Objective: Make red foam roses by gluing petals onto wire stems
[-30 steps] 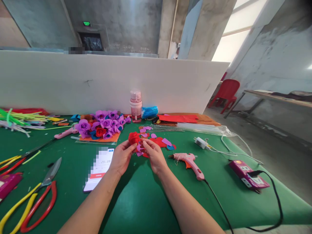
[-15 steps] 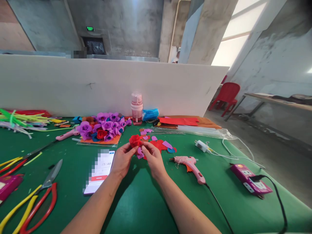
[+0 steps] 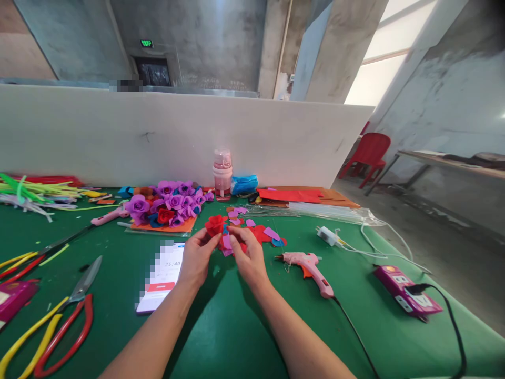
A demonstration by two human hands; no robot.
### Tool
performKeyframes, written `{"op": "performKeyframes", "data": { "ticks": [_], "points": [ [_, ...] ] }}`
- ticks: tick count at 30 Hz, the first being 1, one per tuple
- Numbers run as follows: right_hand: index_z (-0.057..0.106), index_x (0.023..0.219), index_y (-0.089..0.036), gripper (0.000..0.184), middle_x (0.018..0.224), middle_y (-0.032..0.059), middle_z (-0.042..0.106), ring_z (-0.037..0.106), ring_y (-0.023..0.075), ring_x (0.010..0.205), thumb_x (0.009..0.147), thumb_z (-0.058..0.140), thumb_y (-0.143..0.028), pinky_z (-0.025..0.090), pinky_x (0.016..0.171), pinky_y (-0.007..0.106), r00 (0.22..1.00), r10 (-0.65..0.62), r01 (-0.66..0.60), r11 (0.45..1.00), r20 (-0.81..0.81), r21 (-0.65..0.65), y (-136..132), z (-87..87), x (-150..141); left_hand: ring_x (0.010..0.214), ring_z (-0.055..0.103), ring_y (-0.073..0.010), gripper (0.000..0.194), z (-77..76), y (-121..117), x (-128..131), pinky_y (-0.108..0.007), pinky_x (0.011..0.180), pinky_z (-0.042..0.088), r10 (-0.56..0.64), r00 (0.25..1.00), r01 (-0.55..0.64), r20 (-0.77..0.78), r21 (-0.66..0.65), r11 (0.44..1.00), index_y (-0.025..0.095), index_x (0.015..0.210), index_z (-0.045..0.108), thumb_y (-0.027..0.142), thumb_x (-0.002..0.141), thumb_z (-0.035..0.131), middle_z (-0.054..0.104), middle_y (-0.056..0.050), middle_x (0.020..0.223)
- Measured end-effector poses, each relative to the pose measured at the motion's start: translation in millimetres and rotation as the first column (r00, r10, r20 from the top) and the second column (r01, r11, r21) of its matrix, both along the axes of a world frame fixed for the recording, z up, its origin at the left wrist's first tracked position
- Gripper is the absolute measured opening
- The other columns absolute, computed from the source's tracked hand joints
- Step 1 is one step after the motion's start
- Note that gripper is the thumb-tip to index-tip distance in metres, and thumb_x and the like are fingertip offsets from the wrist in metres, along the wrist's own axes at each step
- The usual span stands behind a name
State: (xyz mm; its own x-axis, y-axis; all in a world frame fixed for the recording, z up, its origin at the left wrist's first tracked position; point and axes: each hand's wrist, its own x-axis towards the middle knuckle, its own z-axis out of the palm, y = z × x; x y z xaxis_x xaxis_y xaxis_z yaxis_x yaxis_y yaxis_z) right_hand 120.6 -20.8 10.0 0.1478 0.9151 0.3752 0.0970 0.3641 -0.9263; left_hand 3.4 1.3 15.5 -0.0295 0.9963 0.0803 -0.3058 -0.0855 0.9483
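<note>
Just above the table (image 3: 223, 337), near its middle, the left hand (image 3: 196, 258) pinches a red flower (image 3: 215, 225) between thumb and fingers; the flower's underside, and any stem, is hidden behind those fingers. Close by on the flower's other side, the right hand (image 3: 249, 255) is loosely curled, thumb and forefinger slightly parted; whether it grips anything cannot be told. Behind it lie red pieces (image 3: 260, 233) and purple pieces (image 3: 271, 233), some covered by its fingers, so their number is unclear.

Left of the hands, a phone (image 3: 160, 287) lies partly masked by blurred blocks, its right edge covered by the left hand and wrist. Beyond it is a heap of mostly purple flowers (image 3: 173, 200), overlapping too closely to separate. To the right rests a pink glue gun (image 3: 310, 261), its cord cut off below. At far left, the shears' (image 3: 82, 287) handles run past the frame.
</note>
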Motion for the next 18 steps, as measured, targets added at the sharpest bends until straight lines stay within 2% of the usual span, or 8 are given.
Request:
{"op": "performKeyframes", "data": {
  "ticks": [3,6,10,14,18],
  "points": [
    [0.065,0.09,-0.02,0.021,0.085,0.003,0.064,0.058,0.0156,0.077,0.079,0.058,-0.037,0.046,0.072,0.029,0.946,0.115,-0.168,0.974,-0.302,-0.153,6.5,-1.6,2.4,0.069,0.058,-0.0119,0.03,1.7,-2.5,3.1,-0.023,0.065,0.047,-0.072,0.996,0.074,0.051,-0.045,0.996,0.015,0.089,0.071,0.027,0.062,0.076,0.07,-0.003,0.083],
    [0.066,0.086,-0.019,0.024,0.078,0.0005,0.064,0.057,0.0125,0.069,0.072,0.067,-0.039,0.044,0.067,0.025,0.866,0.167,-0.288,0.937,-0.471,-0.196,8.6,-3.0,1.0,0.066,0.057,-0.011,0.032,2.6,-5.0,5.6,-0.022,0.063,0.046,-0.078,0.997,0.078,0.013,-0.018,0.997,0.015,0.091,0.07,0.026,0.062,0.075,0.069,-0.003,0.081],
    [0.066,0.082,-0.018,0.026,0.075,-0.0006,0.064,0.057,0.0104,0.066,0.065,0.075,-0.036,0.044,0.065,0.023,0.834,0.144,-0.302,0.927,-0.533,-0.221,6.5,-2.0,-1.0,0.07,0.059,-0.0121,0.03,3.3,-7.2,5.2,-0.022,0.066,0.047,-0.036,0.993,0.044,-0.114,0.069,0.997,0.016,0.094,0.068,0.024,0.066,0.071,0.067,0.0,0.077],
    [0.067,0.078,-0.018,0.025,0.071,-0.0011,0.064,0.056,0.0093,0.062,0.063,0.077,-0.035,0.042,0.06,0.022,0.807,0.174,-0.35,0.91,-0.564,-0.22,6.2,0.4,0.2,0.071,0.06,-0.0134,0.028,4.1,-8.5,3.0,-0.023,0.067,0.047,-0.012,0.969,0.04,-0.245,0.108,0.993,0.016,0.096,0.068,0.023,0.068,0.068,0.067,0.0,0.077],
    [0.068,0.079,-0.018,0.025,0.075,-0.0009,0.066,0.057,0.0092,0.065,0.062,0.078,-0.034,0.042,0.062,0.021,0.795,0.177,-0.34,0.922,-0.58,-0.184,8.4,0.2,2.3,0.079,0.062,-0.0154,0.033,5.1,-9.2,2.3,-0.025,0.073,0.049,-0.059,0.969,0.085,-0.24,0.101,0.991,0.017,0.101,0.067,0.026,0.07,0.068,0.07,-0.003,0.088]
  ]
}}
